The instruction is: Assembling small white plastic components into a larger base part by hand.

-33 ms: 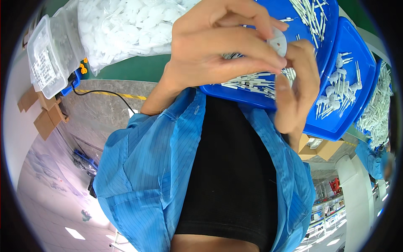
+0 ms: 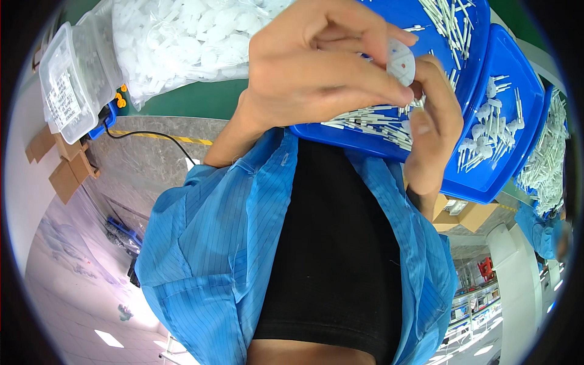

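Observation:
My left hand [image 2: 322,70] is closed, pinching a flat, round, whitish translucent plastic disc [image 2: 401,64] with small holes by its edge. My right hand [image 2: 435,121] is curled close beside the disc, its forefinger bent by the disc's lower right rim. Whatever lies between its thumb and fingers is too small or hidden to name. Both hands hover over a blue tray [image 2: 476,70] with many thin white sticks [image 2: 371,121] in it. My left hand covers part of that tray.
To the right, a second blue tray [image 2: 486,190] holds sticks with white plastic pieces [image 2: 490,125] on them. Beyond it lies a heap of sticks [image 2: 547,155]. A clear bag of white plastic pieces [image 2: 188,45] and a clear plastic box [image 2: 67,91] stand at the left.
My right hand has shifted slightly right and its thumb has drawn away from the left fingertips. The disc shows a little more of its face.

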`<state>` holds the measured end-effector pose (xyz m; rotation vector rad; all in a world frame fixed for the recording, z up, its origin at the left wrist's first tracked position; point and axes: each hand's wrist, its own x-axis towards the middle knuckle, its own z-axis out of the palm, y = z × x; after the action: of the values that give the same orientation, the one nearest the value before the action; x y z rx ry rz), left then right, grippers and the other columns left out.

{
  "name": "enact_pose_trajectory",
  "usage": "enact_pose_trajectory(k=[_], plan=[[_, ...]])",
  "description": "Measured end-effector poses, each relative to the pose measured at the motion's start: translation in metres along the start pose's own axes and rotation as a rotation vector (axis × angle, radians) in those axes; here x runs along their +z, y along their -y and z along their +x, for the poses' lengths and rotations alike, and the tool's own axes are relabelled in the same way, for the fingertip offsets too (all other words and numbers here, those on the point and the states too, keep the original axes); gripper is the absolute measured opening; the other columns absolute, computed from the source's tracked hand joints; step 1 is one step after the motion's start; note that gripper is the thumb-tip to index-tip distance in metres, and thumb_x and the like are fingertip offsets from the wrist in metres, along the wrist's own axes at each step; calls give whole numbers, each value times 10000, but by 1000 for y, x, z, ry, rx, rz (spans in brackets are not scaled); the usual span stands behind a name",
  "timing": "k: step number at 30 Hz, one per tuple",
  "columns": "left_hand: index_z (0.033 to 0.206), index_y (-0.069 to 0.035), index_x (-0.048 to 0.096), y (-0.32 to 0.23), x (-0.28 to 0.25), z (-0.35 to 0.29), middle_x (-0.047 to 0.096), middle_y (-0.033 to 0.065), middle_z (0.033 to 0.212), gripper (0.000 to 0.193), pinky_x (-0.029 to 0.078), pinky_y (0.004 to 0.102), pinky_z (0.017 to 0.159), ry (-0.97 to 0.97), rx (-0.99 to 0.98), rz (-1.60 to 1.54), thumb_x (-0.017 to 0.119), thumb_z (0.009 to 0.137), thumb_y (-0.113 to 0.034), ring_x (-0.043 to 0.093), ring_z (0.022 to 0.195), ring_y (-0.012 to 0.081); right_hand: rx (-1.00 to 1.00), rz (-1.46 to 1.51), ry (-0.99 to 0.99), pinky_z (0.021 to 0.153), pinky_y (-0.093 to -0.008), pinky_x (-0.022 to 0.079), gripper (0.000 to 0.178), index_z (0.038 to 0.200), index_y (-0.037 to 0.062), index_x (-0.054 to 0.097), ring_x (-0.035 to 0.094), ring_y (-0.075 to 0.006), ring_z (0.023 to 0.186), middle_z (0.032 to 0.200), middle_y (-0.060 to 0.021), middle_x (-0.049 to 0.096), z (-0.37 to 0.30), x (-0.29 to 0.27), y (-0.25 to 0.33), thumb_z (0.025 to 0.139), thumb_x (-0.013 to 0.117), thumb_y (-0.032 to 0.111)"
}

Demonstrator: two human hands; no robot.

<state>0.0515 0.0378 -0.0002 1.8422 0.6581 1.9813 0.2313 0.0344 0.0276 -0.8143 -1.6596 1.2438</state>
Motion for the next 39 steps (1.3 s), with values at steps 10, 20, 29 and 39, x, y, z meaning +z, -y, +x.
enact_pose_trajectory(k=[10, 20, 29, 39], plan=[[833, -76, 774, -6, -2, -11, 676, 9, 825, 198, 585, 255, 601, 18, -101, 199, 864, 662, -121, 736, 823, 180, 376, -405, -72, 486, -276, 370, 408, 809, -32, 750, 518, -65, 512, 572, -50, 613, 25, 3, 8, 1009, 636, 305], [1107, 105, 611, -10, 0, -28, 596, 200, 1139, 235, 558, 421, 984, -232, -618, -410, 705, 896, 60, 685, 1034, 281, 587, -763, 46, 670, -326, 530, 301, 960, -68, 700, 704, -235, 697, 772, -168, 709, 40, -12, -21, 864, 686, 217], [1132, 57, 553, -13, 4, -12, 570, 119, 1106, 197, 551, 472, 993, -399, -772, -503, 621, 1004, -76, 669, 1007, 229, 736, 93, 26, 540, -245, 329, 147, 1063, 18, 596, 430, -39, 631, 702, 13, 519, 13, -13, 33, 973, 539, 119], [1141, 56, 546, 2, 5, -26, 544, 103, 1084, 194, 543, 514, 1005, -323, -647, -491, 607, 1008, -72, 646, 963, 178, 405, -544, 326, 587, -353, 496, 149, 1081, 56, 633, 670, -264, 705, 776, -126, 637, -2, 7, 9, 958, 647, 138]])
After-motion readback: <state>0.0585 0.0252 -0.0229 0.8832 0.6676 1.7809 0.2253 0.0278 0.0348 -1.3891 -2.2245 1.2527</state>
